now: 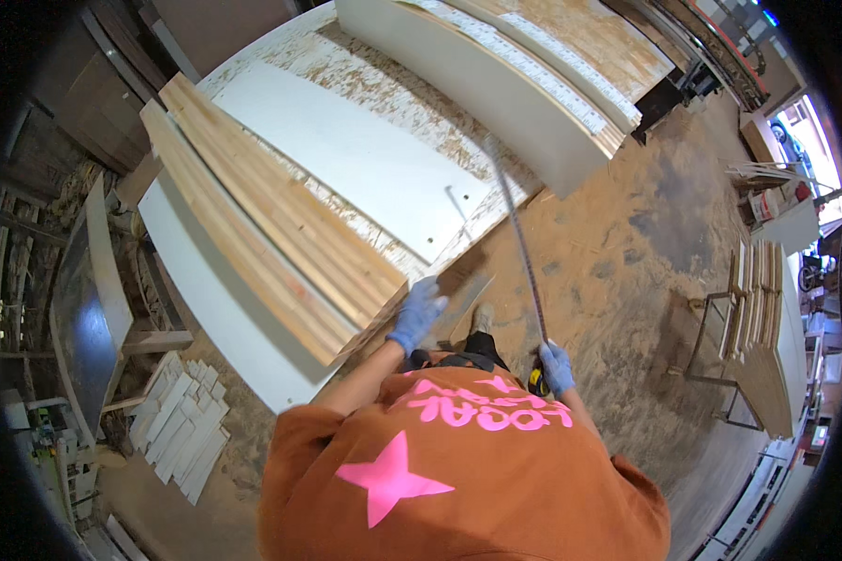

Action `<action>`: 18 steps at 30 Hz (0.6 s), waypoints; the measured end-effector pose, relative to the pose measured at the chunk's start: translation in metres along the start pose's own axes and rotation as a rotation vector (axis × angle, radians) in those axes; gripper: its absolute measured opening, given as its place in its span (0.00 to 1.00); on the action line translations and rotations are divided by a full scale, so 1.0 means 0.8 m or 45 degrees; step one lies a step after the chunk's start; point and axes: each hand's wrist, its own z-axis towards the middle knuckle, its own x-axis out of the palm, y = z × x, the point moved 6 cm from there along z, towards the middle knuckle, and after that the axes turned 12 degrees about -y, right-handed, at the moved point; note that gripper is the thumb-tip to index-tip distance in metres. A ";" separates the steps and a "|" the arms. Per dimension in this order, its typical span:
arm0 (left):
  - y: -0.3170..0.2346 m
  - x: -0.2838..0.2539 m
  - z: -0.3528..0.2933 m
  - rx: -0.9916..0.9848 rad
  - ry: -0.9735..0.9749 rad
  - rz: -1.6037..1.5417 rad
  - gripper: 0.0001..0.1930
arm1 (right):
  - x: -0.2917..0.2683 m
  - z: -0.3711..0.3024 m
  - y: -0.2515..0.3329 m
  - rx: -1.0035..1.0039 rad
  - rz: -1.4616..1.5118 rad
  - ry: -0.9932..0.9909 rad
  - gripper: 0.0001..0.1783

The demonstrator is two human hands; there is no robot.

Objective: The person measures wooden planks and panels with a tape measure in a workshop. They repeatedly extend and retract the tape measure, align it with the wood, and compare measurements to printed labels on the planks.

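Well right of the worktop [351,70], a whitish bucket [765,203] is standing, its contents too small to tell, and stacked boards [767,346] are resting on a metal stand [704,332]. Before the worktop, the right hand [556,366] is clasping a tape measure [536,380], its blade [524,243] stretching toward the worktop; the left hand [416,316], fingers slightly parted, is hovering at the wooden boards [281,229] there, contact unclear.

Tape case [535,380] pt. hidden by R hand [557,366], blade [518,224] blurry.
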 end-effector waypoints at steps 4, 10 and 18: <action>-0.020 0.001 0.003 0.169 -0.170 0.231 0.30 | 0.023 0.113 0.111 -0.236 -0.380 0.118 0.19; 0.001 0.024 0.017 0.191 -0.625 0.274 0.31 | 0.081 0.272 0.194 -0.350 -0.150 0.174 0.22; 0.011 0.045 0.038 0.306 -1.010 0.468 0.30 | 0.160 0.358 0.324 -0.826 -0.540 0.275 0.26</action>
